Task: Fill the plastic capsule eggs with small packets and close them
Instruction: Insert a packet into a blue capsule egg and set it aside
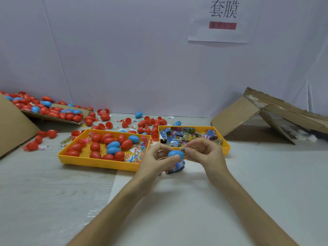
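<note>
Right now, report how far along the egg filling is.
Looks done: closed eggs lie in the left yellow tray. In hand: the left hand holds a blue egg while the right hand pinches a small packet at it. Left: open red halves behind the trays and packets in the right tray.

Bare forearms and wrists, with left hand (154, 159) and right hand (205, 151) bare

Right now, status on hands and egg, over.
Left hand grips blue egg. Right hand pinches small packet right beside it. Another printed packet just below egg; yellow tray close behind.
</note>
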### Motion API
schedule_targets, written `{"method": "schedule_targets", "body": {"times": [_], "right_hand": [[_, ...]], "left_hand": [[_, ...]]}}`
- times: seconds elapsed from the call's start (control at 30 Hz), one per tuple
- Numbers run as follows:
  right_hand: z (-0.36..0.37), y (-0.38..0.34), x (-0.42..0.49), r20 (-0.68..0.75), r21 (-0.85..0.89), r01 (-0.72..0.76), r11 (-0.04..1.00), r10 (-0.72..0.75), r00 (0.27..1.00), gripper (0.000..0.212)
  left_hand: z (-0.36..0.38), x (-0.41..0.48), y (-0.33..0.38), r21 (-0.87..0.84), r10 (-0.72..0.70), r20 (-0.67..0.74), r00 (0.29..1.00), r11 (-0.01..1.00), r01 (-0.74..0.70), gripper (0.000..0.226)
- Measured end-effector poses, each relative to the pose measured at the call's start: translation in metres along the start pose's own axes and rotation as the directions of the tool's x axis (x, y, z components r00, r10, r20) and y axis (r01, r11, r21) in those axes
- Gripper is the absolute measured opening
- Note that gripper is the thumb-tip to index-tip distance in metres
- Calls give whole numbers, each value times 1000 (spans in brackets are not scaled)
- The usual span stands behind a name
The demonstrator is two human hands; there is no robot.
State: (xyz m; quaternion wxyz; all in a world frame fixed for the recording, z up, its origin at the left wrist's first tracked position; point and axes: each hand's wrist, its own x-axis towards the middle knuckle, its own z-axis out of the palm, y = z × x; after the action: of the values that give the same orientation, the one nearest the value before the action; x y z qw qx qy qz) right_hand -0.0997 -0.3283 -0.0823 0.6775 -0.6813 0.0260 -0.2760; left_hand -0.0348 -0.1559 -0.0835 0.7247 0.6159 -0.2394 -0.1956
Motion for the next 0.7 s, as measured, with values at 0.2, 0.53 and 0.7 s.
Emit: {"method": "schedule_targets", "body": {"times": [0.2, 0.53, 0.7], "right_hand": [[1, -2, 0, 2, -73, 28, 997, -28, 1000, 18], [3, -4, -1, 22, -111, -19, 994, 22, 1000, 20], [2, -4, 0, 29, -114, -21, 993, 24, 999, 21]], "left_hand": [[0, 1, 0, -16, -23, -4, 1000, 1000, 23, 32], [-1, 2, -1, 92, 16, -38, 999, 996, -13, 28], [-1, 1, -1, 150, 26, -14, 1000, 988, -23, 25]]}}
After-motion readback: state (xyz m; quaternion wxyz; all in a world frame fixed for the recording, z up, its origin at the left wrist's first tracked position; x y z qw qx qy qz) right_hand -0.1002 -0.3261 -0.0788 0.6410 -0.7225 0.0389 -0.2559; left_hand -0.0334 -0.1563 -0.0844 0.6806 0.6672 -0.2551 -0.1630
